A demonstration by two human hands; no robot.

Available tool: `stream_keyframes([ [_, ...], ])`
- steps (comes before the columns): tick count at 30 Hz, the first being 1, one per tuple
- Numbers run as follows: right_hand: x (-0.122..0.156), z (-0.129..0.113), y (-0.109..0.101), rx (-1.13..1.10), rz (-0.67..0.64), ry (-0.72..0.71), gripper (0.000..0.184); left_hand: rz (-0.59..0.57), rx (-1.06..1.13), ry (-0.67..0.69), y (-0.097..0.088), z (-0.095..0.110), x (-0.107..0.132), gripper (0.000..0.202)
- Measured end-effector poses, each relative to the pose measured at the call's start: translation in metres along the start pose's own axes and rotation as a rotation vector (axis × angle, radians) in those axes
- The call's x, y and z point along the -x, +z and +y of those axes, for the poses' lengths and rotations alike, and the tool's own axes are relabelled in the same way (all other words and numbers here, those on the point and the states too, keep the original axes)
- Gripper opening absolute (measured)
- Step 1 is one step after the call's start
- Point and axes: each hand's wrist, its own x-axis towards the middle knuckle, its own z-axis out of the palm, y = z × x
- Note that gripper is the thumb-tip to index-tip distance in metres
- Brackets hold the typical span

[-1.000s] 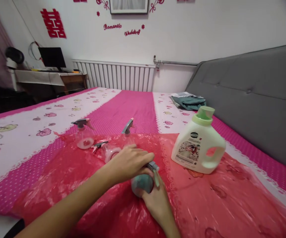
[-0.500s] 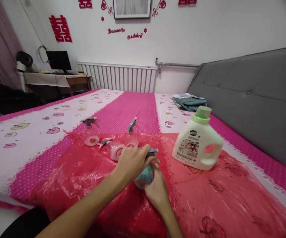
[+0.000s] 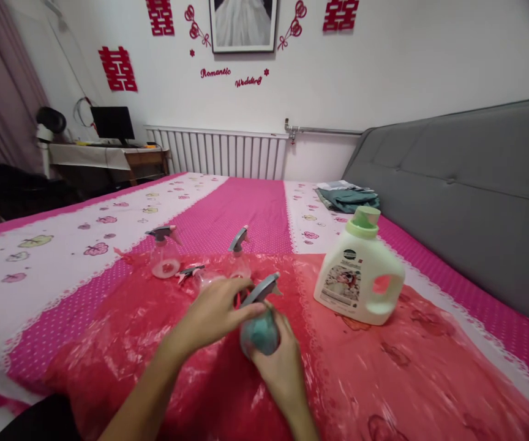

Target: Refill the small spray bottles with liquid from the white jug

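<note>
A small spray bottle (image 3: 259,334) with a teal, see-through body and a grey trigger head is held between both my hands over the red plastic sheet (image 3: 228,380). My left hand (image 3: 221,309) is closed at the neck, its thumb and fingers around the base of the trigger head. My right hand (image 3: 283,361) wraps the round body from the right and below. Just beyond are a clear pinkish spray bottle (image 3: 163,260) standing at left, another upright bottle (image 3: 237,257), and one lying on its side (image 3: 204,277), partly hidden by my left hand.
A large pale green detergent jug (image 3: 356,275) with a green cap stands right of my hands. Folded clothes (image 3: 348,196) lie farther back on the bed (image 3: 255,208). The grey padded headboard (image 3: 466,177) borders the right side, and a radiator (image 3: 218,153) lines the far wall.
My left hand has shifted left and lower on the trigger head, which now shows more fully and points up to the right. The camera view has tilted up slightly.
</note>
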Motion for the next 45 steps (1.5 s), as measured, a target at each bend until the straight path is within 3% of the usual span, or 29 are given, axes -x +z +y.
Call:
stream_keyframes([
  [2,-0.008,-0.002,-0.015,-0.105,-0.105,0.025,0.081,-0.073,0.358,0.108,0.002,-0.021,0.007,0.064],
  [4,-0.014,-0.006,-0.028,-0.229,-0.253,0.026,0.085,-0.157,0.603,0.124,0.009,-0.032,0.008,0.071],
  [7,-0.019,-0.008,-0.038,-0.413,-0.490,0.018,0.089,-0.258,0.887,0.109,0.023,-0.030,0.003,0.061],
  [9,-0.021,-0.006,-0.037,-0.495,-0.554,0.037,0.092,-0.249,1.022,0.088,0.030,-0.022,-0.002,0.060],
  [13,-0.018,0.002,-0.032,-0.529,-0.470,0.078,0.101,-0.114,1.127,0.056,0.035,-0.009,-0.007,0.053],
  [17,-0.009,0.000,-0.033,-0.464,-0.350,0.075,0.093,-0.065,1.213,0.046,0.039,0.005,-0.006,0.043],
  [21,0.001,-0.012,-0.039,-0.383,-0.214,0.036,0.087,-0.050,1.282,0.030,0.049,0.013,-0.003,0.045],
  [24,0.003,-0.021,-0.046,-0.344,-0.206,-0.001,0.085,-0.095,1.253,0.070,0.051,0.004,0.000,0.047],
  [28,-0.002,-0.025,-0.055,-0.366,-0.357,-0.065,0.092,-0.313,1.216,0.174,0.041,-0.006,-0.007,0.057],
  [30,-0.006,-0.024,-0.055,-0.365,-0.369,-0.093,0.094,-0.362,1.160,0.205,0.038,-0.002,-0.014,0.058],
  [33,-0.014,-0.020,-0.049,-0.277,-0.196,-0.110,0.089,-0.206,1.033,0.194,0.045,0.007,-0.023,0.057],
  [36,-0.021,-0.018,-0.040,-0.150,-0.010,-0.139,0.067,-0.062,0.967,0.172,0.057,0.009,-0.022,0.050],
  [39,-0.025,-0.017,-0.032,-0.059,0.097,-0.175,0.051,0.059,0.843,0.158,0.068,0.006,-0.016,0.038],
  [45,-0.022,-0.015,-0.005,0.007,0.271,-0.155,0.047,0.346,0.686,0.001,0.092,0.016,-0.011,0.028],
])
